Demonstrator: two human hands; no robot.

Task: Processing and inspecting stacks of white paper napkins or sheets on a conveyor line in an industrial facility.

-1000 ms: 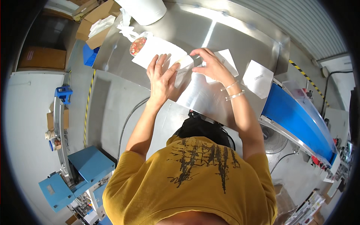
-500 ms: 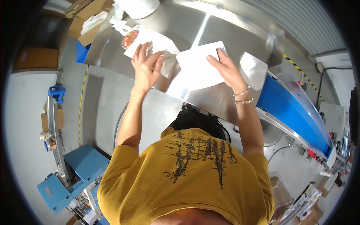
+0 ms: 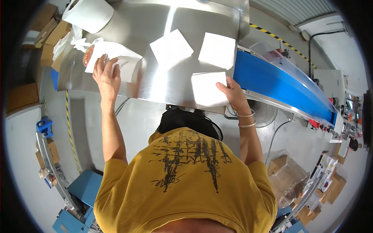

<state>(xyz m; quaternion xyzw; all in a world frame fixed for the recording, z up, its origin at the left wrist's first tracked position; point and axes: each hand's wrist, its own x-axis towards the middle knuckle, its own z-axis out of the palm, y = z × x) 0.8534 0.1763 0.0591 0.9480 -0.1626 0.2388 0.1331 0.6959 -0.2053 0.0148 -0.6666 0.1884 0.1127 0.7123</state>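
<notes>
My right hand (image 3: 234,94) grips a small stack of white square cards (image 3: 209,91) by its right side, thumb on top, at the table's near edge. Two more white squares lie apart on the metal table: a tilted square (image 3: 171,47) in the middle and a second square (image 3: 217,50) farther right. Over on the left, my left hand (image 3: 106,77) rests bent, slightly spread fingers on loose white sheets (image 3: 116,52). Its fingertips are partly hidden. A red, patterned round piece (image 3: 88,56) peeks out from beneath those sheets' left end.
A large white roll (image 3: 88,15) stands at the table's far left, near crumpled white paper (image 3: 81,44) and cardboard boxes (image 3: 58,35). On the right, a blue conveyor belt (image 3: 278,83) adjoins the metal table (image 3: 136,19). A fan (image 3: 264,112) stands below it.
The view has swung right. Two white squares now lie separately on the table where one lay at the right. My right hand has drawn its white cards rightward and nearer; my left stays at the sheets.
</notes>
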